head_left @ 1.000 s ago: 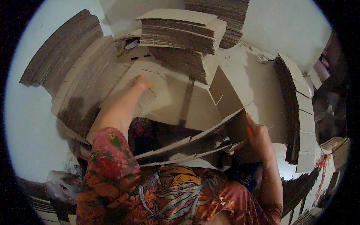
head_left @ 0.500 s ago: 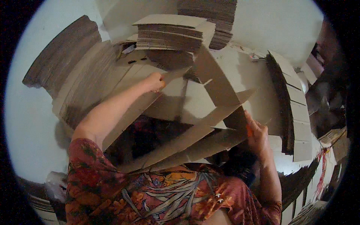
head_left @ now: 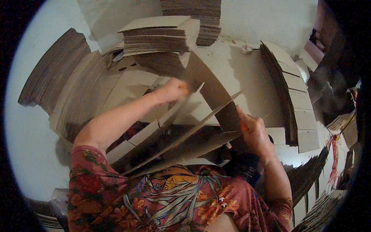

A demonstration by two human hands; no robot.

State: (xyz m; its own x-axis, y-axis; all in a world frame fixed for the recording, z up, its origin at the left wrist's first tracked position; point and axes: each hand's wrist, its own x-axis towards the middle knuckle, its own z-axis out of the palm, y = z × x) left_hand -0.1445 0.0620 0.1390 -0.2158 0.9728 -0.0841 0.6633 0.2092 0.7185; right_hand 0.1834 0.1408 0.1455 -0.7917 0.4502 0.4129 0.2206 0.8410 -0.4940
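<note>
My right hand (head_left: 253, 129) grips the near end of a slotted brown cardboard strip (head_left: 214, 92), which slants away from me toward the back. Two other cardboard strips cross it at its near part and fan back toward my chest; one of them (head_left: 170, 145) shows a long thin edge. My left hand (head_left: 176, 89) is closed on the far end of a further cardboard strip (head_left: 145, 143), held up close to the slotted strip's left side. Motion blurs that end, so I cannot tell whether the two touch.
Tall stacks of cut cardboard stand at the left (head_left: 58, 69) and the back (head_left: 154, 40). A leaning row of cardboard pieces (head_left: 290, 92) lines the right side of the pale work surface (head_left: 255, 89). A small white object (head_left: 246, 50) lies near the wall.
My left hand has moved right with its cardboard strip, closer to the slotted strip. My right hand keeps its grip. The whole view has shifted slightly.
</note>
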